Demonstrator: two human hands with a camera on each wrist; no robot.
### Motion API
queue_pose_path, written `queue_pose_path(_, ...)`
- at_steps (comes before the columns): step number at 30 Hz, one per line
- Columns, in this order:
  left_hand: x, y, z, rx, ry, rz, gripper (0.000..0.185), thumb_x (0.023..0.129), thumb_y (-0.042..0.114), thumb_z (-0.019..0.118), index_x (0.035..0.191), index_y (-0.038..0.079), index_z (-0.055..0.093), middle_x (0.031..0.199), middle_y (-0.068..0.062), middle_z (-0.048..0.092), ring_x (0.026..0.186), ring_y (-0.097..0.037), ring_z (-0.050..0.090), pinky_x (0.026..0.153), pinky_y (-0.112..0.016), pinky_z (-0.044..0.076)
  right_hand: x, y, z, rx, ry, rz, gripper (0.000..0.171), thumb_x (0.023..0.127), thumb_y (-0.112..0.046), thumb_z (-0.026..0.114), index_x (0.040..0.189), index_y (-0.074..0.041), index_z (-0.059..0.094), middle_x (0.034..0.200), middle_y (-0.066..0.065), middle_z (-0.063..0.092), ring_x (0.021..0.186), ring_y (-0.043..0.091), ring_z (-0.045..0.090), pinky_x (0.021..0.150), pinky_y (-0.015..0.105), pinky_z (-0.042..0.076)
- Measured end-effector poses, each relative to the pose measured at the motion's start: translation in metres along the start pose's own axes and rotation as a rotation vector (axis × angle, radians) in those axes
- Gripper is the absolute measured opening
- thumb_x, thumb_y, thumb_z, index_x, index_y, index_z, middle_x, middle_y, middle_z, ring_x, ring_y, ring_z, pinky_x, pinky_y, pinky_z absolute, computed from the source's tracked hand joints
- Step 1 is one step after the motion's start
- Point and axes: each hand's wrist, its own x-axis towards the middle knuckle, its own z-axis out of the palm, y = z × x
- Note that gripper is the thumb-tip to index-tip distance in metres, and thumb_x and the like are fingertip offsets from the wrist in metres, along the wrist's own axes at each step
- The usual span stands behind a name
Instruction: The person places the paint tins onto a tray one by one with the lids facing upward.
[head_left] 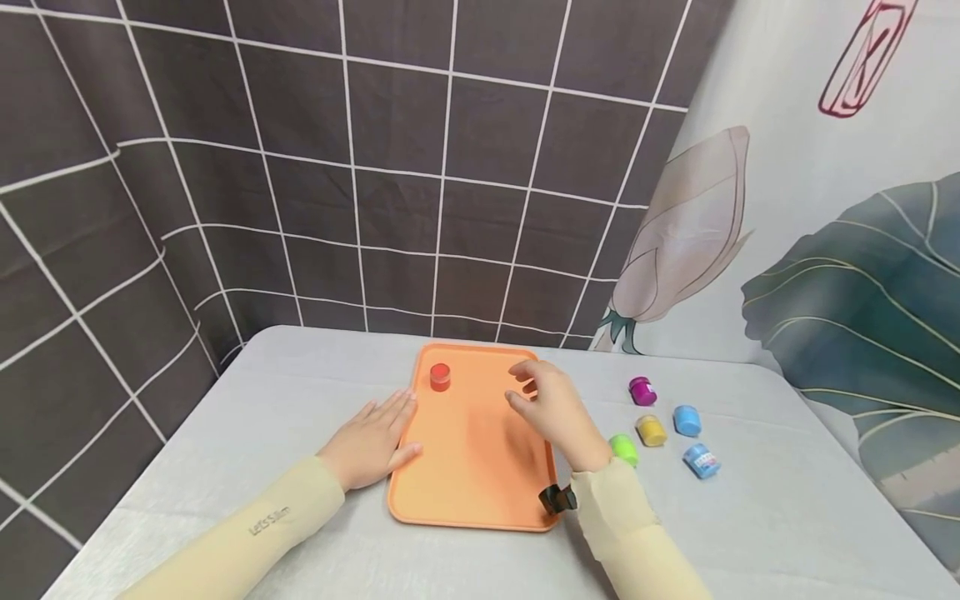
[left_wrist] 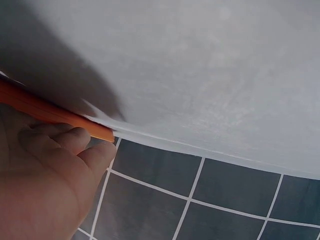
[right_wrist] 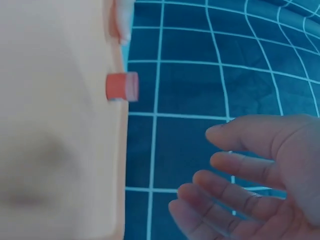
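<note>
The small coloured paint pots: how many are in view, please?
6. One red pot stands on the orange plastic tray. Five lie on the grey table right of it: purple, yellow, green, two blue. None seems hidden.

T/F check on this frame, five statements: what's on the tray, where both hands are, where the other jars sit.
1. One red jar stands on the orange tray. True.
2. The right hand grips the red jar. False: it hangs over the tray with loose fingers, holding nothing, apart from the jar.
3. The left hand lies flat at the tray's left edge. True.
4. The purple jar is on the tray. False: it stands on the table right of the tray, with the yellow jar, green jar and two blue jars.
5. The tray holds three jars. False: only the red one.
</note>
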Motion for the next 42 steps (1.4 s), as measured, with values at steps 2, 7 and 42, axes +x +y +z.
queue_pose_path(2, 0.000, 0.000, 0.000, -0.002, -0.004, 0.001, 0.072, 0.104, 0.043, 0.052, 0.152, -0.008, 0.036, 0.159, -0.024, 0.036, 0.149, -0.038, 0.032, 0.118, -0.059, 0.027, -0.003, 0.003, -0.006, -0.017, 0.007, 0.017, 0.033, 0.088, -0.007, 0.076, 0.118, 0.003, 0.067, 0.110, 0.018, 0.068, 0.093, 0.032, 0.067, 0.085, 0.044, 0.059)
queue_pose_path(7, 0.001, 0.000, 0.000, 0.001, -0.008, -0.001, 0.072, 0.104, 0.044, 0.051, 0.152, -0.008, 0.036, 0.160, -0.023, 0.035, 0.149, -0.037, 0.031, 0.119, -0.059, 0.026, -0.008, 0.011, -0.021, -0.033, 0.032, 0.081, 0.031, 0.089, -0.006, 0.073, 0.117, 0.005, 0.067, 0.107, 0.022, 0.069, 0.093, 0.035, 0.068, 0.084, 0.047, 0.058)
queue_pose_path(42, 0.002, -0.004, 0.006, 0.006, 0.000, -0.002, 0.074, 0.104, 0.047, 0.049, 0.153, -0.007, 0.036, 0.160, -0.022, 0.035, 0.149, -0.036, 0.031, 0.118, -0.059, 0.027, -0.015, 0.043, -0.040, -0.226, -0.150, 0.478, 0.024, 0.083, -0.012, 0.078, 0.085, 0.008, 0.065, 0.074, 0.011, 0.064, 0.069, 0.024, 0.059, 0.064, 0.039, 0.053)
